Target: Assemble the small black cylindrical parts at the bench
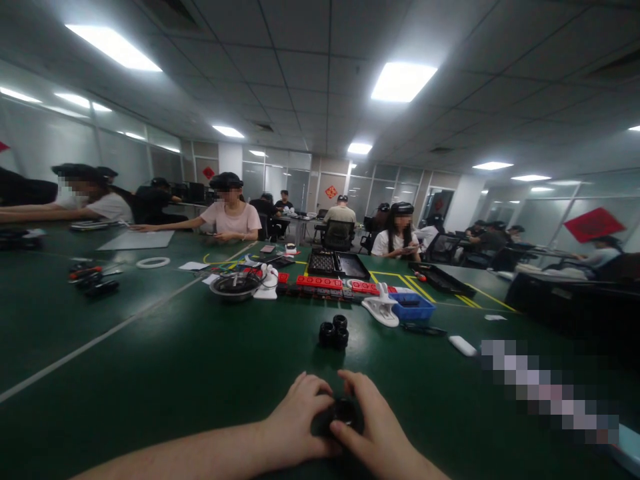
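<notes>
Low in the head view, my left hand (300, 417) and my right hand (370, 420) come together around a dark round object (344, 412) at the near part of the green table. The fingers of both hands curve about it, and my right thumb lies across its near side. My palms hide part of the object. Beyond my fingers, several black round parts (334, 333) stand in a tight cluster on the table, touching neither hand.
The green table (200, 373) carries a metal bowl (235, 285), red blocks in a row (320, 283), a white clamp-like piece (383, 308), a blue bin (414, 307), an open black case (337, 265) and a white ring (153, 263). Several people sit around and beyond it.
</notes>
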`<state>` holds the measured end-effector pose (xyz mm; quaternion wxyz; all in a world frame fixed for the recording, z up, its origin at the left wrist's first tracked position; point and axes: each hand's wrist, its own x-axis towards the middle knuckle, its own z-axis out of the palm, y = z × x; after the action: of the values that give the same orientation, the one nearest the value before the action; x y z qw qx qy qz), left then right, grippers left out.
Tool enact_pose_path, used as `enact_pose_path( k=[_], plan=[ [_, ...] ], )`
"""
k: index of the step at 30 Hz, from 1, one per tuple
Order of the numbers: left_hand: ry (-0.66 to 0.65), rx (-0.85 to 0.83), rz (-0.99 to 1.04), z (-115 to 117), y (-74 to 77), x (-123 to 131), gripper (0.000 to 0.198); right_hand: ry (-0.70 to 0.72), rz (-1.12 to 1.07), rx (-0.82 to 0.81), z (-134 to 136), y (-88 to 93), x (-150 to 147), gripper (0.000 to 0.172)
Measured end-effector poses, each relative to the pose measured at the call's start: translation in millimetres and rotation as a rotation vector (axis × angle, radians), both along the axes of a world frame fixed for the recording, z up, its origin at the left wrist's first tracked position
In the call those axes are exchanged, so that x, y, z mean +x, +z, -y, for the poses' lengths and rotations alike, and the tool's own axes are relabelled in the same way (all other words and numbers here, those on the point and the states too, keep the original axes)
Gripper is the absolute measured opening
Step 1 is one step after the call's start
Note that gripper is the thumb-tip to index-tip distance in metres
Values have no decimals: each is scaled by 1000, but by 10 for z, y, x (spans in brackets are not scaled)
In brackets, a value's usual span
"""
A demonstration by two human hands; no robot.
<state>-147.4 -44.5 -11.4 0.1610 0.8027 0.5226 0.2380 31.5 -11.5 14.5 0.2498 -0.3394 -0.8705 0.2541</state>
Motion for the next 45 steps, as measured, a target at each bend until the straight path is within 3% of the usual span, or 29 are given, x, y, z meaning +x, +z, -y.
enact_pose_path(
  k=[4, 10, 26, 30, 34, 45],
  plan=[
    [-7, 8, 6, -11, -31, -1, 44, 32, -9, -16, 12, 3, 6, 51],
    [-27, -5, 14, -28, -54, -16, 50, 166, -103, -81, 29, 13, 38, 59],
    [-9, 49, -15, 17, -5, 6, 40, 37, -7, -8, 5, -13, -12, 61],
    [-14, 35, -7, 6, -16, -3, 43, 107, -52, -12, 24, -17, 0, 54],
    [-27, 21, -8, -7, -20, -16, 50, 156, -102, -32, 44, -45, 40, 59],
    [-34, 29, -8, 6, -8, -10, 43, 18, -29, 27, -5, -28, -3, 67]
  ],
)
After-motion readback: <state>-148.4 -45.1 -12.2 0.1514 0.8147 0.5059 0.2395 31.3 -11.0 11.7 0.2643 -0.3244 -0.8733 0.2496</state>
